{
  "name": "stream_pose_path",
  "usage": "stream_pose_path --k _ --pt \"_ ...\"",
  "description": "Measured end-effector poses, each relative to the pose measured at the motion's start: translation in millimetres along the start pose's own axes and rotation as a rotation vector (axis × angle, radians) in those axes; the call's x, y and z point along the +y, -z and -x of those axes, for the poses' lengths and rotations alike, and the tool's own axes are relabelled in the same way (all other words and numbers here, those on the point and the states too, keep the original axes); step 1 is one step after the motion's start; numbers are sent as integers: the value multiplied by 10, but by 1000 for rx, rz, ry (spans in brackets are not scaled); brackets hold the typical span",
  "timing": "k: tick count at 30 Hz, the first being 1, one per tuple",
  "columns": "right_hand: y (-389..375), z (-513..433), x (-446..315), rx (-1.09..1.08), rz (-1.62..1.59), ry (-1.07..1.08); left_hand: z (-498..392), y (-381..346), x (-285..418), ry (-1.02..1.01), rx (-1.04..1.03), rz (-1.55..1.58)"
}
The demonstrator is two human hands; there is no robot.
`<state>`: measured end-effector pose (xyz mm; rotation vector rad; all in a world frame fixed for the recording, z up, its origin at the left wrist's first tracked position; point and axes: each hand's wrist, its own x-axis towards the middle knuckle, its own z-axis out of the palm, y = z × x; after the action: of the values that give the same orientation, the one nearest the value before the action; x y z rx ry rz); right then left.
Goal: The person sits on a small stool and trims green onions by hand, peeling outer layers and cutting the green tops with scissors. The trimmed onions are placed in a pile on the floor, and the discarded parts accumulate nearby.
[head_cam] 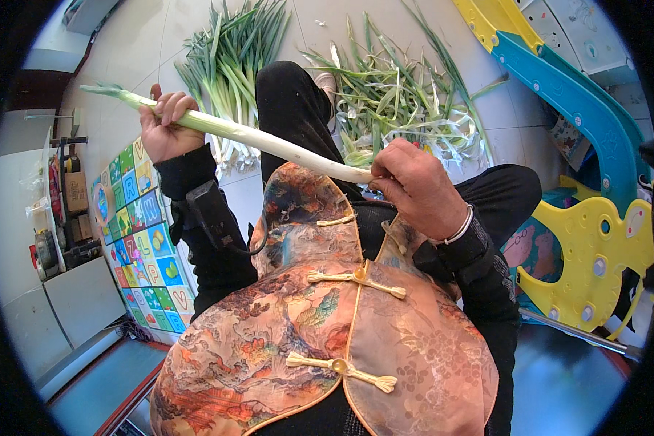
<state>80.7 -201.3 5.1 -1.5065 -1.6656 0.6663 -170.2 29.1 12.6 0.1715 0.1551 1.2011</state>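
A long stalk of Welsh onion (272, 143) with a white shank and a short green top lies slantwise across the view, above my lap. My left hand (170, 124) is closed around its green upper part. At the white root end, my right hand (414, 182) pinches the stalk between thumb and fingers; a bracelet circles that wrist. Beyond my knee on the left lies a bundle of whole green onions (231, 82), white ends towards me. A loose heap of stripped leaves and peelings (387, 103) is spread on the floor at the centre right.
A yellow and blue plastic slide (572, 103) stands at the right, with a yellow plastic panel (575, 256) nearer to me. On the left are an alphabet play mat (141, 223) and a shelf with boxes (76, 193). My bent legs flank the tiled floor (240, 199).
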Motion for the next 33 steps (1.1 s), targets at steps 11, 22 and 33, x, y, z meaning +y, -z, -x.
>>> stream_pose_path --k 11,22,33 --pt "23 13 -57 35 63 72 -45 106 59 -33 148 -66" --pt "434 204 400 659 87 -402 -19 288 484 -133 221 83" --pt "72 -104 334 -94 -449 -426 -7 97 244 -10 -18 34"
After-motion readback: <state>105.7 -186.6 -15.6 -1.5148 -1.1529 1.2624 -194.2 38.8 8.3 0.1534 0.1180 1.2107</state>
